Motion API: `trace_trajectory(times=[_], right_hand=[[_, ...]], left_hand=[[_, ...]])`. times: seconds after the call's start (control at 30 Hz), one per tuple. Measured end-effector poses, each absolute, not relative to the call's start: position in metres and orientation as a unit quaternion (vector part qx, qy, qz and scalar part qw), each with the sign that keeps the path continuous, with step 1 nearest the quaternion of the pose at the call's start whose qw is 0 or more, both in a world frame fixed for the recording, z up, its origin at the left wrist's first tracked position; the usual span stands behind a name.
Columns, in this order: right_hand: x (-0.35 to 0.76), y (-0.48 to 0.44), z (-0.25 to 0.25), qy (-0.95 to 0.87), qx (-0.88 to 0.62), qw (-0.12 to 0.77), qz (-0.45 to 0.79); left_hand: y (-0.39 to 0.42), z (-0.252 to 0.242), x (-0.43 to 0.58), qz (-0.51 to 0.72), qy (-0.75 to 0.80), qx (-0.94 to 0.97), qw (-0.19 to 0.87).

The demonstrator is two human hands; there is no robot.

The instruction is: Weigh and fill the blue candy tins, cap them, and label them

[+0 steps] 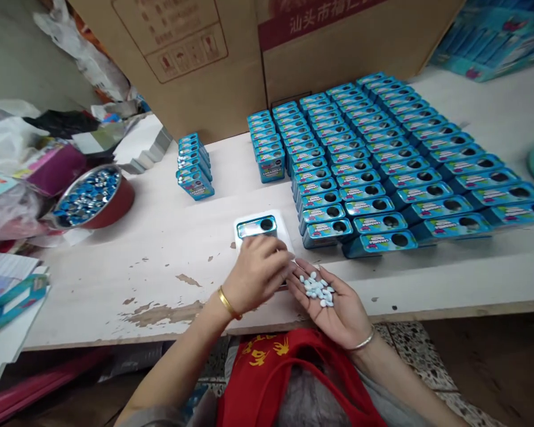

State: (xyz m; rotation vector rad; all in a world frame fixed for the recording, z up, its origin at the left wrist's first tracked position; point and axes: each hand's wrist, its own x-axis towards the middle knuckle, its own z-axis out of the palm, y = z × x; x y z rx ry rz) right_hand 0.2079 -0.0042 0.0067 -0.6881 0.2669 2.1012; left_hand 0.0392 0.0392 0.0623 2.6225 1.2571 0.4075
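My right hand [327,302] lies palm up, fingers loosely cupped, with a small heap of pale blue candy tablets [318,289] resting in it. Over its fingertips my left hand [264,267] bends down, its fingers pinched together. What those fingers hold, if anything, is hidden. Just beyond the left hand a blue tin [251,229] with a round dark opening in its top rests on a white base [282,228], perhaps a small scale. The left hand covers the near part of that base.
Rows of blue tins [369,160] fill the table's right side. A shorter row of tins [196,169] stands left of them. A red bowl [118,198] of small blue-and-silver pieces is farther left. A large cardboard box [222,77] blocks the back.
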Motion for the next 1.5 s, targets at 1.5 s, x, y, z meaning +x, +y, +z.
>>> trace_trajectory(times=[1.5], right_hand=[[0.218,0.006,-0.027,0.15,-0.292,0.423,0.845]], left_hand=[[0.223,0.016,-0.081,0.215,0.716,0.647,-0.146]])
